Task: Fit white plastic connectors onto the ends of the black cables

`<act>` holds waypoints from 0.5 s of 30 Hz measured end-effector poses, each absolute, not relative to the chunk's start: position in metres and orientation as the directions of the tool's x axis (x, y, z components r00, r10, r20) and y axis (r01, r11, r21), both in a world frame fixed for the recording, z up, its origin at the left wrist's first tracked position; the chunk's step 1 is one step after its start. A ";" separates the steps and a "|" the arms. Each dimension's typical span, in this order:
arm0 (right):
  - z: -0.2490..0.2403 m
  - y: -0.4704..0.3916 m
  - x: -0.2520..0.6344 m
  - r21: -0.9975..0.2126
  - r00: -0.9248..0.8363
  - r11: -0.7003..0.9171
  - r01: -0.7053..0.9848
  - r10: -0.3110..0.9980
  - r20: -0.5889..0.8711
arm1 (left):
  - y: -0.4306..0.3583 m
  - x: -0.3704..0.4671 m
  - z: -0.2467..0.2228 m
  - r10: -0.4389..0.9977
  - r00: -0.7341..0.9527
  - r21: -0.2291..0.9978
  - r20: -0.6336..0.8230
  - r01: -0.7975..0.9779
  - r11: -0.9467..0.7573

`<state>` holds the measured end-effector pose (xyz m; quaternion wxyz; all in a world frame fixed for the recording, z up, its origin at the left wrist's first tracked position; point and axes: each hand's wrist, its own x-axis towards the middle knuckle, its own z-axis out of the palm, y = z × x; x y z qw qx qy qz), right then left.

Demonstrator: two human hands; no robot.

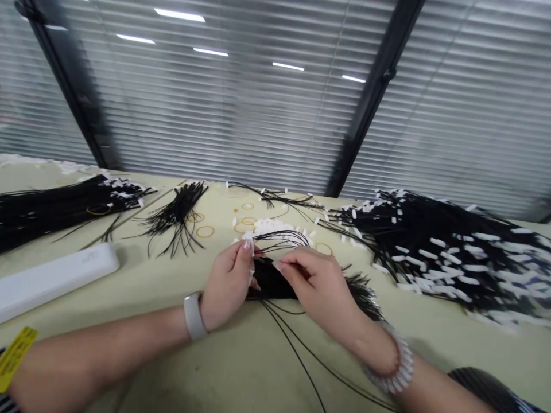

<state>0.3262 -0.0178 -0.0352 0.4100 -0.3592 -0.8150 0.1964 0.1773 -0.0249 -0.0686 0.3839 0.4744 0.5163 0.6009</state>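
Note:
My left hand [230, 281] is closed around the white-ended part of a bundle of thin black wires [273, 278], near the middle of the table. Some of these wires arch up and over to the right, and a few hang loose toward me. My right hand [316, 287] is in a pinch just right of the left, over the bundle; a single wire seems to lie at its fingertips, too thin to make out surely. Bare cut wire ends [365, 295] of the bundle stick out beyond my right hand.
A large heap of black wires with white tags [450, 258] covers the right side. More wires [51, 206] and a small bunch [176, 215] lie left, beside a long white box [55, 278]. Rubber bands [205, 231] and small white pieces [273, 226] are scattered behind my hands.

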 end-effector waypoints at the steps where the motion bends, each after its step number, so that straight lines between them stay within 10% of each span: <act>1: -0.037 -0.018 0.326 -0.605 -0.406 0.665 0.438 0.747 0.526 | -0.027 0.177 -0.069 0.954 -0.244 0.985 0.173 0.030 -0.171; 15: -0.033 -0.017 0.330 -0.580 -0.392 0.636 0.509 0.771 0.501 | -0.037 0.180 -0.067 0.968 -0.180 0.984 0.175 0.064 -0.166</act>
